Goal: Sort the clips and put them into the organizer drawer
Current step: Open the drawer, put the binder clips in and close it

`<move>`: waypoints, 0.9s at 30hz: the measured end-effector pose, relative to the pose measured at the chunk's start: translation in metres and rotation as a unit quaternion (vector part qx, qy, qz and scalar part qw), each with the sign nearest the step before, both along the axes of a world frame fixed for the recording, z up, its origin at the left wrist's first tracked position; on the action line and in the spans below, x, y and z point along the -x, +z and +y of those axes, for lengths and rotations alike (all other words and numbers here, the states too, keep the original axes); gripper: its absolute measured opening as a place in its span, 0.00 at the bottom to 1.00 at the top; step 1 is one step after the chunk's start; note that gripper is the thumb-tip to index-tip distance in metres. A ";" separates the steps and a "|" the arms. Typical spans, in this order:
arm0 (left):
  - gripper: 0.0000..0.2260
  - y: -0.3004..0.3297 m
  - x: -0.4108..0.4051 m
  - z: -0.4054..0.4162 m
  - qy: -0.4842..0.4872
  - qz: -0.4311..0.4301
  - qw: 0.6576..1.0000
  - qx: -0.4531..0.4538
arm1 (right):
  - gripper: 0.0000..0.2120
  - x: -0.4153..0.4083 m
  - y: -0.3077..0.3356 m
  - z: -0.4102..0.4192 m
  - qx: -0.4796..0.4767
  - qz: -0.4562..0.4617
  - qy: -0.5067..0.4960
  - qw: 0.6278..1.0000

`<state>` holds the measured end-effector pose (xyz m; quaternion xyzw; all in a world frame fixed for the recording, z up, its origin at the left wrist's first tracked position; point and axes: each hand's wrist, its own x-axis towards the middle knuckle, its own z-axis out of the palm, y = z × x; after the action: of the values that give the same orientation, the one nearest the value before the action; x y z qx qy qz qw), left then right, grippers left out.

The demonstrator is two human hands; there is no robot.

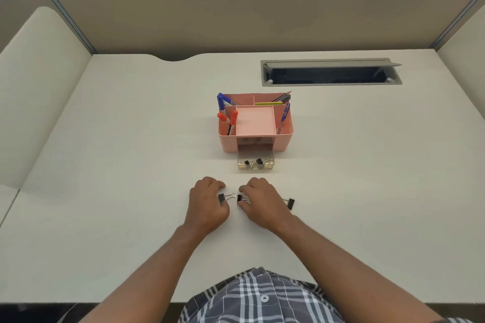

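On the white desk, at 6 o'clock from the pink organizer, your left hand pinches one black binder clip; your right hand grasps a second clip. A third clip lies free at 3 o'clock of your right hand. Two clips sit in the clear drawer, pulled open toward you.

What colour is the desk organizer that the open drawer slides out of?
The organizer is pink, with a clear drawer; the head view, the only one, shows it.
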<state>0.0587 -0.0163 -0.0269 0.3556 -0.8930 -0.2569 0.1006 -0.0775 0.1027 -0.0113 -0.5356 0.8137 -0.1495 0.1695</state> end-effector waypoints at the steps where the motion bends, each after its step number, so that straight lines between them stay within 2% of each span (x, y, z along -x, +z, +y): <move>1: 0.17 -0.002 -0.005 0.002 -0.009 -0.005 1.000 0.013 | 0.12 -0.003 -0.002 -0.001 0.000 0.010 0.004 1.000; 5: 0.12 -0.006 -0.008 0.005 -0.008 -0.008 0.999 0.035 | 0.08 -0.004 -0.004 -0.003 -0.002 0.025 0.009 1.000; 10: 0.12 -0.001 0.009 0.002 -0.016 0.045 0.998 0.035 | 0.09 0.012 0.003 0.001 -0.016 0.007 -0.038 0.999; 14: 0.11 0.021 0.042 0.000 -0.029 0.105 0.991 0.076 | 0.07 0.032 0.028 -0.003 0.100 -0.013 -0.118 0.988; 16: 0.11 0.033 0.061 -0.003 -0.037 0.090 0.991 0.090 | 0.06 0.045 0.038 -0.010 0.140 -0.005 -0.154 0.978; 23: 0.05 0.043 0.102 -0.015 -0.048 -0.022 0.992 0.116 | 0.04 0.071 0.049 -0.029 0.109 0.017 -0.140 0.984; 27: 0.06 0.036 0.102 -0.015 -0.049 -0.005 0.993 0.105 | 0.08 0.075 0.049 -0.028 0.109 -0.019 -0.133 0.985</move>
<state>-0.0434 -0.0317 0.0090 0.3000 -0.9319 -0.1645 0.1207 -0.1526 0.0750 0.0382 -0.4351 0.8530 -0.2687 0.1043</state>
